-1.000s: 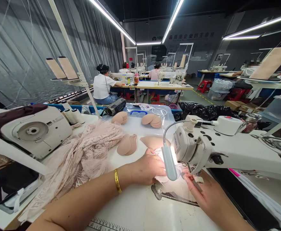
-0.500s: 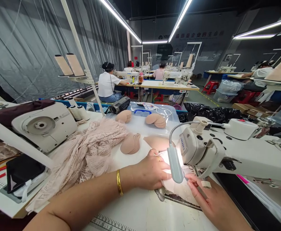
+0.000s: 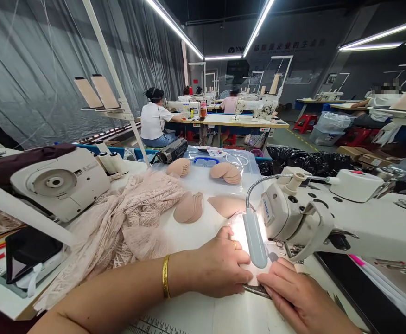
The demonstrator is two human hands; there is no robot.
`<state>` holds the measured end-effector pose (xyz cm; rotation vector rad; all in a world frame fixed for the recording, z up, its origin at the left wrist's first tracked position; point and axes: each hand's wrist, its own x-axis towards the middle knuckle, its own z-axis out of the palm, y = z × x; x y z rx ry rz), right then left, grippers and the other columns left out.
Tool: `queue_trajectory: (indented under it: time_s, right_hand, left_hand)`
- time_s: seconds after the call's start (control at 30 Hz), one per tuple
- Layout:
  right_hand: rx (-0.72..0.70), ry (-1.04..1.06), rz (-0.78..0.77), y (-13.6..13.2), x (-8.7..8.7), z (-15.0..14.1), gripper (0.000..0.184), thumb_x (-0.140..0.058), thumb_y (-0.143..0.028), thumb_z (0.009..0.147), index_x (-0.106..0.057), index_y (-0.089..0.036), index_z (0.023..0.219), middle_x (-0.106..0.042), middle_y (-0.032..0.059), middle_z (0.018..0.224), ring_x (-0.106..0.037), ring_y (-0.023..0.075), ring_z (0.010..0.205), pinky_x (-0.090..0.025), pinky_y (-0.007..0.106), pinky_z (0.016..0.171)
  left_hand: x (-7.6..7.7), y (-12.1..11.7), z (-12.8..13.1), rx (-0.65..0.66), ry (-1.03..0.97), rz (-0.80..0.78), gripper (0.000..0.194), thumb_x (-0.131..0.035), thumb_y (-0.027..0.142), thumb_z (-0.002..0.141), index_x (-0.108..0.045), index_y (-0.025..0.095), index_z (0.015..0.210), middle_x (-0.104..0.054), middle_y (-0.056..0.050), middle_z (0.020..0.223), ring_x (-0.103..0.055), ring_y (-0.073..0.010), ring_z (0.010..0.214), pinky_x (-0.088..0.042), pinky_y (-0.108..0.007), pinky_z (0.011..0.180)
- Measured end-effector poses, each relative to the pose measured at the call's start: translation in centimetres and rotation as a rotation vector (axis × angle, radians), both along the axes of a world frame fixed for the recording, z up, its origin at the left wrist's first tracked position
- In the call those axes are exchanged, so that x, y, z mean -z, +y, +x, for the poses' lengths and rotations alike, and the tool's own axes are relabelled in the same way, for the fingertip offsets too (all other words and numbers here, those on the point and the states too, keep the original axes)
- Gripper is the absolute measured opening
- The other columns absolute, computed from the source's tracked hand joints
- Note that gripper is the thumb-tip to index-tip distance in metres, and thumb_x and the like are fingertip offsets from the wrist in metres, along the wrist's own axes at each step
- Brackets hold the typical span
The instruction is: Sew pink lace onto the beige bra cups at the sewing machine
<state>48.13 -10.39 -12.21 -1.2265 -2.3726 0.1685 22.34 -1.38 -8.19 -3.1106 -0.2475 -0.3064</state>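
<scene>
Pale pink fabric [image 3: 238, 228] lies brightly lit at the sewing machine [image 3: 278, 220], partly hidden by the grey work lamp [image 3: 256, 239]. My left hand [image 3: 220, 264], with a gold ring and bracelet, has its fingers curled onto the fabric's left side. From the right, my right hand [image 3: 295, 290] grips the near edge of the fabric, thumb low and fingertips close to the left hand's. The machine's needle area is hidden behind the lamp. A skin-toned moulded cup [image 3: 225, 205] rests just beyond the fabric.
Left of my hands are a stack of beige cup pads [image 3: 189, 207] and heaped pink lace [image 3: 130, 213]. More pads sit on a clear plastic lid [image 3: 203, 178] behind. A second machine [image 3: 62, 183] and a phone [image 3: 32, 250] are far left. Co-workers sit ahead.
My right hand has moved left and onto the fabric's near edge, closer to my left hand. My left hand has shifted slightly toward me. The camera view has turned a little.
</scene>
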Motion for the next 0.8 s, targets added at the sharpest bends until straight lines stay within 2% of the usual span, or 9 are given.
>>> queue_trajectory:
  time_s: [0.1, 0.23, 0.37, 0.5, 0.63, 0.8]
  right_hand:
    - [-0.025, -0.025, -0.074, 0.1, 0.3, 0.3, 0.030, -0.045, -0.024, 0.110, -0.073, -0.031, 0.111, -0.069, 0.0012, 0.084, -0.066, 0.0182, 0.066, -0.057, 0.030, 0.068]
    - [-0.019, -0.057, -0.124, 0.3, 1.2, 1.0, 0.028, -0.045, -0.025, 0.111, -0.070, -0.031, 0.121, -0.071, 0.0025, 0.091, -0.070, 0.0202, 0.075, -0.059, 0.032, 0.069]
    - [0.001, -0.096, -0.149, 0.5, 2.3, 1.6, 0.031, -0.045, -0.026, 0.112, -0.064, -0.032, 0.136, -0.074, 0.0040, 0.102, -0.073, 0.0218, 0.084, -0.060, 0.033, 0.071]
    - [0.107, -0.092, -0.119, 0.3, 3.2, 1.3, 0.032, -0.038, -0.032, 0.115, -0.064, -0.034, 0.134, -0.071, 0.0035, 0.095, -0.069, 0.0218, 0.080, -0.058, 0.032, 0.067]
    - [0.215, -0.085, -0.095, 0.0, 4.0, 0.7, 0.037, -0.032, -0.036, 0.116, -0.066, -0.034, 0.128, -0.069, 0.0032, 0.087, -0.064, 0.0217, 0.071, -0.054, 0.029, 0.058]
    - [0.299, -0.095, -0.045, 0.3, 5.0, 0.9, 0.038, -0.032, -0.041, 0.116, -0.064, -0.035, 0.136, -0.075, 0.0053, 0.095, -0.069, 0.0225, 0.069, -0.053, 0.030, 0.053]
  left_hand:
    - [0.1, -0.3, -0.1, 0.011, 0.003, 0.003, 0.013, -0.075, 0.030, 0.093, -0.066, 0.021, 0.089, -0.070, -0.001, 0.090, -0.062, -0.0234, 0.085, -0.033, -0.050, 0.094]
    - [0.4, -0.1, 0.1, -0.004, -0.013, 0.013, 0.010, -0.068, 0.027, 0.095, -0.065, 0.019, 0.088, -0.070, 0.000, 0.088, -0.062, -0.0222, 0.083, -0.034, -0.051, 0.093]
    - [0.7, 0.2, 0.6, -0.021, -0.056, 0.062, 0.015, -0.063, 0.022, 0.095, -0.061, 0.018, 0.081, -0.068, 0.000, 0.084, -0.059, -0.0202, 0.078, -0.034, -0.052, 0.093]
    - [0.9, 0.6, 1.0, -0.033, -0.078, 0.119, 0.021, -0.060, 0.019, 0.094, -0.056, 0.018, 0.074, -0.066, -0.001, 0.079, -0.055, -0.0188, 0.074, -0.034, -0.050, 0.089]
    - [1.3, 1.2, 1.3, -0.059, -0.089, 0.156, 0.021, -0.059, 0.019, 0.095, -0.058, 0.018, 0.074, -0.064, -0.003, 0.079, -0.052, -0.0204, 0.076, -0.033, -0.052, 0.090]
    - [2.0, 2.0, 1.5, -0.075, -0.073, 0.150, 0.016, -0.060, 0.017, 0.096, -0.063, 0.017, 0.080, -0.063, -0.002, 0.082, -0.049, -0.0193, 0.076, -0.031, -0.048, 0.088]
